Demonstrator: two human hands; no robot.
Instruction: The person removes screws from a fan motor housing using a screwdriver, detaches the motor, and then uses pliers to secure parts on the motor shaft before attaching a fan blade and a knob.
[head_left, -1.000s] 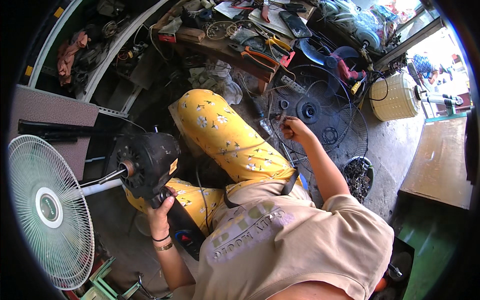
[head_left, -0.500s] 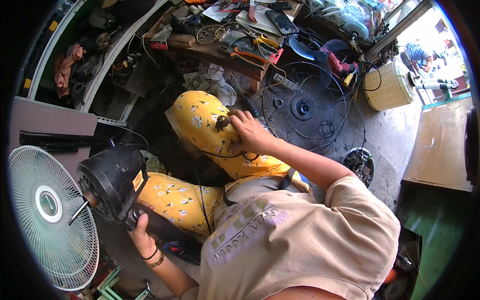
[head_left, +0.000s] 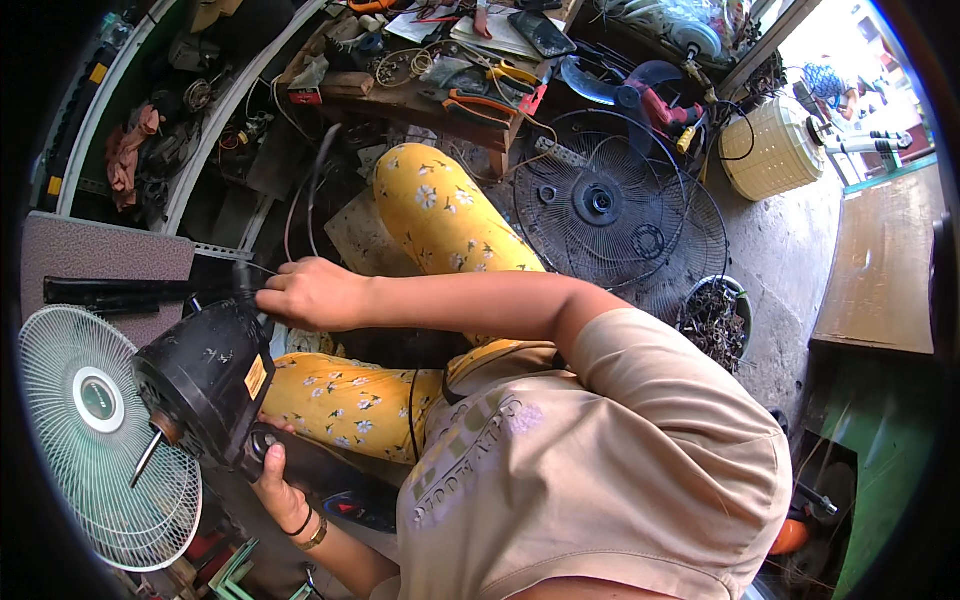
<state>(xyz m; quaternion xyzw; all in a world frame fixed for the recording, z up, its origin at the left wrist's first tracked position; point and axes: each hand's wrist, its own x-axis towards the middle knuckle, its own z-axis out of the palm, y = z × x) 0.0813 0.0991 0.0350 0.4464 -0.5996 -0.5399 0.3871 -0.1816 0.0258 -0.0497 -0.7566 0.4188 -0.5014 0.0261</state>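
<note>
One round white wire-guarded fan, far left. One black plastic motor housing, just right of it in view. Left hand: closed on black plastic neck below housing. Right hand: fingers curled at housing's rear; contents cannot tell. Two pliers on wooden bench: orange-handled, yellow-handled. Round tub: dark tangled scraps. One cream perforated plastic drum.
</note>
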